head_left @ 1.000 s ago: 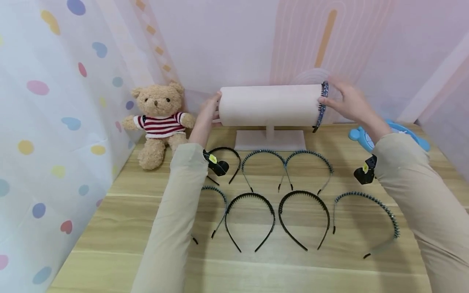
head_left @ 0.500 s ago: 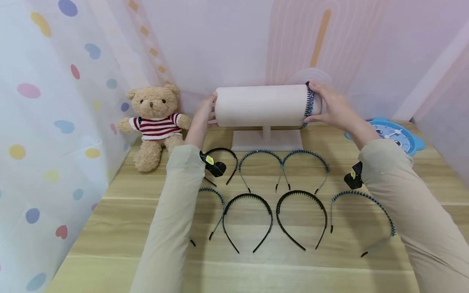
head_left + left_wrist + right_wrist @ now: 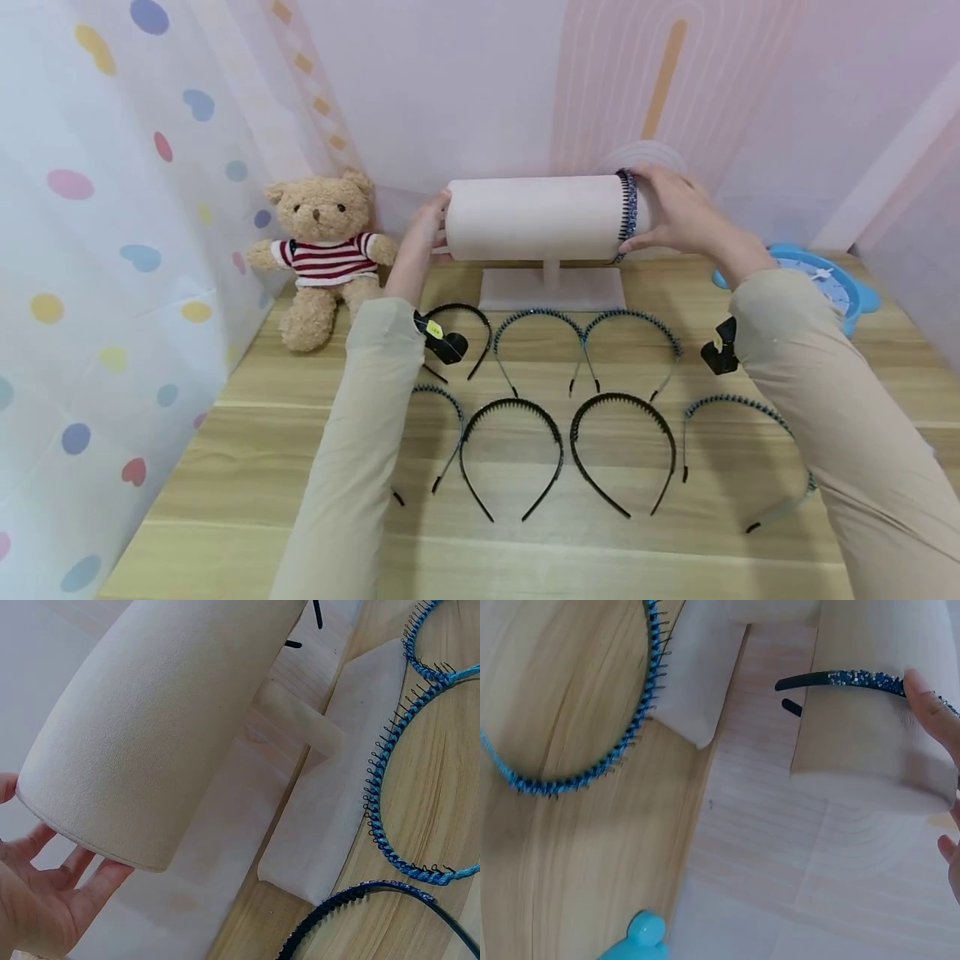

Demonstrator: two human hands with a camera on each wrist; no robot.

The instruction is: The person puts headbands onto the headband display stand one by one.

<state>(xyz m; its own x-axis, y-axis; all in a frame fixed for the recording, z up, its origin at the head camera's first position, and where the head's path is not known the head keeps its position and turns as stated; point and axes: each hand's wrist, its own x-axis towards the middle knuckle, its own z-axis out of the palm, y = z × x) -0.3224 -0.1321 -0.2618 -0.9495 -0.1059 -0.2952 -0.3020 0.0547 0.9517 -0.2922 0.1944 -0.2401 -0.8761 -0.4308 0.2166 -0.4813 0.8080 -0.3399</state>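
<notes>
A pale padded cylinder stand point(image 3: 532, 218) lies crosswise on its post and flat base point(image 3: 510, 290) at the back of the table. Near its right end sits a glittery blue toothed headband point(image 3: 629, 208), whose dark tips stick out below the cylinder in the right wrist view. My right hand point(image 3: 678, 212) holds this headband, the thumb point(image 3: 930, 712) lying on its glittery band; the other fingers are partly out of that view. At the opposite end, my left hand point(image 3: 423, 242) steadies the cylinder, its extended fingers point(image 3: 101, 889) touching the end rim.
Several headbands lie in two rows in front, among them a black one point(image 3: 622, 396), another dark one point(image 3: 512, 402) and a blue one point(image 3: 540, 312). A teddy bear point(image 3: 322, 258) sits at the left, a blue clock point(image 3: 851, 292) at the right. A patterned curtain hangs behind.
My right hand has slid the glittery headband leftward from the cylinder's right end onto its surface. My left hand has stayed at the left end.
</notes>
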